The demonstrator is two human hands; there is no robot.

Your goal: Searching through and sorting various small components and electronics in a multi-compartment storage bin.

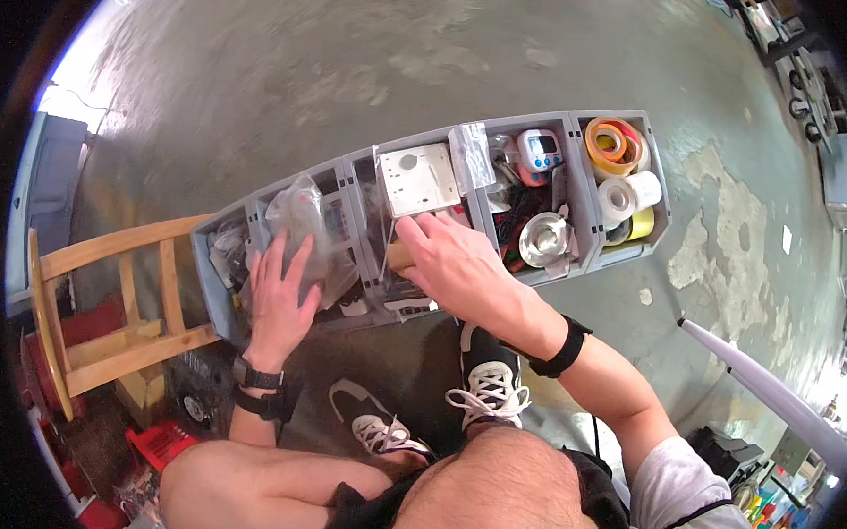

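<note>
A long grey divided bin stretches across the view in front of me. My left hand lies with spread fingers over the second section from the left, touching a clear plastic bag. In the section beside it, my right hand reaches down with bent fingers closed on a small tan piece; its full shape is hidden. Just beyond those fingertips, a flat white square plate with small holes rests on the contents. A folded clear bag hangs over the divider to its right.
The bin's right sections hold a white handheld device with a screen, a shiny round metal dish, an orange tape roll and a white roll. A wooden frame stands left. My shoes are close to the bin's near side.
</note>
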